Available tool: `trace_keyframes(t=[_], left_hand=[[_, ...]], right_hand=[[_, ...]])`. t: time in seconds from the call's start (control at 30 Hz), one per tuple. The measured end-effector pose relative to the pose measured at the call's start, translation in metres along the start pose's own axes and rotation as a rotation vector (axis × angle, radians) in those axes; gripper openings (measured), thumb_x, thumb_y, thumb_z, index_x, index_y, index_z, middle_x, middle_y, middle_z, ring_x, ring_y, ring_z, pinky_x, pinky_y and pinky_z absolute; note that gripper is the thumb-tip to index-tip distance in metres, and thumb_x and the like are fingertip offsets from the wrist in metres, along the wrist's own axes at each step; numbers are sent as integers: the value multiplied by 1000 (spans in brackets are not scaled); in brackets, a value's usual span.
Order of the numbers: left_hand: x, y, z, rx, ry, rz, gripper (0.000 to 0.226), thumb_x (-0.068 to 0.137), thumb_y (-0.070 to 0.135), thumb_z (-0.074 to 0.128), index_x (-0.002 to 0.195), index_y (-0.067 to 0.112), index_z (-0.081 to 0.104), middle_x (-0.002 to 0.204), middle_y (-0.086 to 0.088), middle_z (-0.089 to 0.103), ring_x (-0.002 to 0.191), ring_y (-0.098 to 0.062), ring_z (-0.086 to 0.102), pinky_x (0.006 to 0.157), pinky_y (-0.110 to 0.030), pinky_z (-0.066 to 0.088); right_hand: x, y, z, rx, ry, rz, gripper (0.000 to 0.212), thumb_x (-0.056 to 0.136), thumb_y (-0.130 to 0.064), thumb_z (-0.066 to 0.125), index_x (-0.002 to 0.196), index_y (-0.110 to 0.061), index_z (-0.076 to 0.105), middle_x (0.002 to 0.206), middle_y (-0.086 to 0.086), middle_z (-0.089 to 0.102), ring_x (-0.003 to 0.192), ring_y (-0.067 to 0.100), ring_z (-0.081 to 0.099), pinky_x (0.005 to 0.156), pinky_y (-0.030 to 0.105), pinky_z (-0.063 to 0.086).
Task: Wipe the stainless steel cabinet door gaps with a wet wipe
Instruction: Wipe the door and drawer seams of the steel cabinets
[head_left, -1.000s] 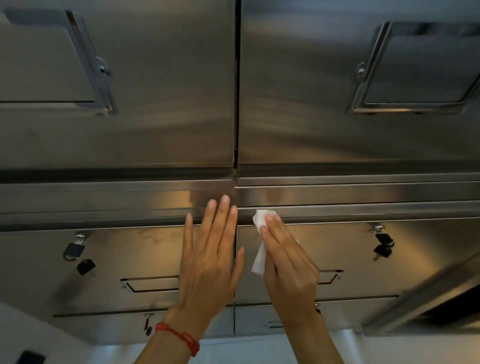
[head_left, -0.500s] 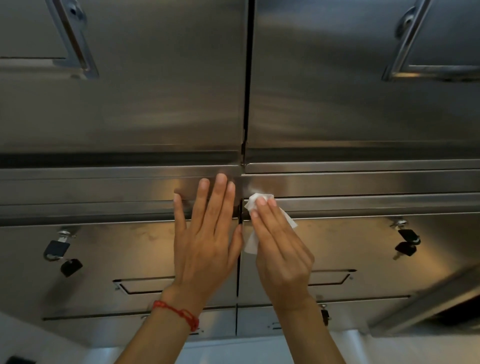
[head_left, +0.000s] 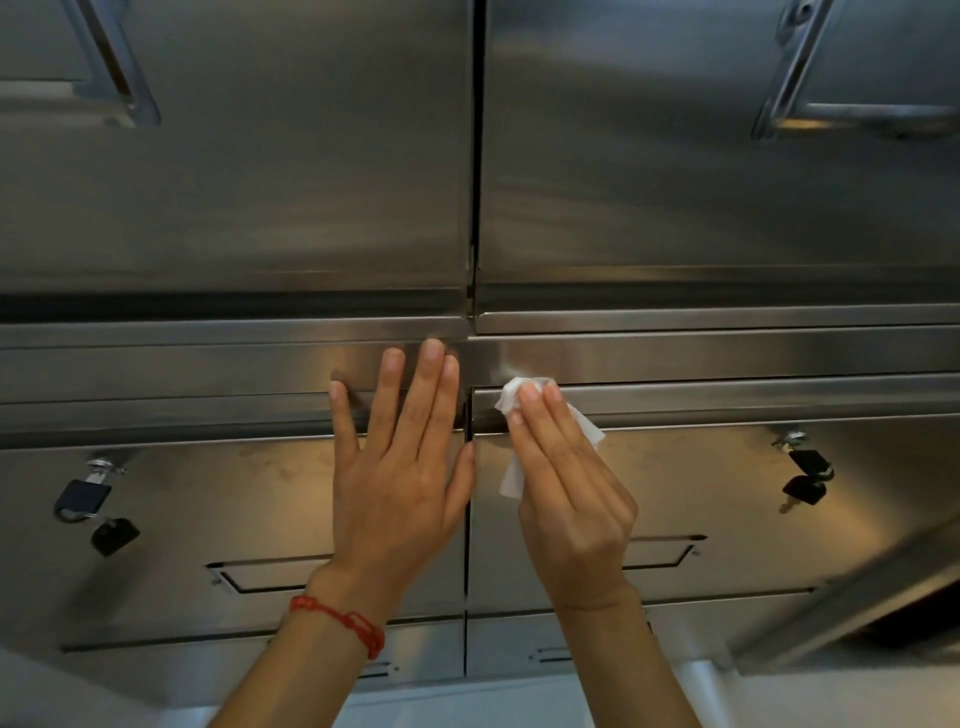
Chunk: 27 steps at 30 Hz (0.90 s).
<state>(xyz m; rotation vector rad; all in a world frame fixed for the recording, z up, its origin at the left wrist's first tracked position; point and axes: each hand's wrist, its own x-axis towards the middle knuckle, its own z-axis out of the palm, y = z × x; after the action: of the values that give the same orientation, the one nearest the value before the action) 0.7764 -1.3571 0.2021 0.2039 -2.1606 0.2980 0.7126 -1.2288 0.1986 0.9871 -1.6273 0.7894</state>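
Note:
A stainless steel cabinet fills the view, with a vertical gap between its two lower doors and another vertical gap between the upper doors. My left hand lies flat with straight fingers on the lower left door, just left of the gap. My right hand presses a white wet wipe under straight fingers against the top edge of the lower right door, just right of the gap. Most of the wipe is hidden under the fingers.
Horizontal steel rails run across between upper and lower doors. Black padlocks hang at the left and right. Recessed handles sit on the lower doors and bar handles on the upper doors.
Both hands have slid a little upward along the doors toward the horizontal rails, and the view has tilted slightly. The wipe stays under my right fingers.

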Motion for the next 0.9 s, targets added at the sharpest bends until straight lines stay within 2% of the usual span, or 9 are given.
trace_keyframes(t=[0.17, 0.37, 0.67, 0.9], left_hand=[[0, 0, -1, -4, -11, -4, 72, 96, 39, 34, 149, 12, -5, 156, -1, -16, 144, -20, -10, 113, -51, -4], [0, -1, -4, -8, -29, -1, 71, 96, 39, 32, 149, 12, -6, 156, 0, -16, 144, -20, -10, 113, -52, -3], [0, 0, -2, 10, -34, -11, 74, 94, 38, 36, 149, 11, -4, 156, -1, -15, 144, -21, -10, 113, -52, -4], [1, -1, -4, 1, -45, -12, 73, 94, 39, 34, 149, 12, -5, 156, 0, -16, 144, -20, -10, 114, -50, -6]], right_hand=[[6, -1, 4, 36, -36, -133, 20, 91, 1, 58, 110, 3, 67, 121, 16, 61, 118, 26, 57, 96, 36, 50], [8, 19, -8, -19, -84, -233, 25, 85, 5, 64, 109, 3, 67, 122, 16, 61, 118, 26, 57, 95, 36, 51], [37, 53, -22, -43, -267, -631, 37, 80, -2, 69, 116, 2, 64, 126, 16, 57, 120, 28, 55, 94, 36, 51], [41, 59, -22, -38, -295, -680, 38, 80, -3, 70, 117, 3, 63, 126, 17, 57, 120, 29, 54, 96, 36, 50]])
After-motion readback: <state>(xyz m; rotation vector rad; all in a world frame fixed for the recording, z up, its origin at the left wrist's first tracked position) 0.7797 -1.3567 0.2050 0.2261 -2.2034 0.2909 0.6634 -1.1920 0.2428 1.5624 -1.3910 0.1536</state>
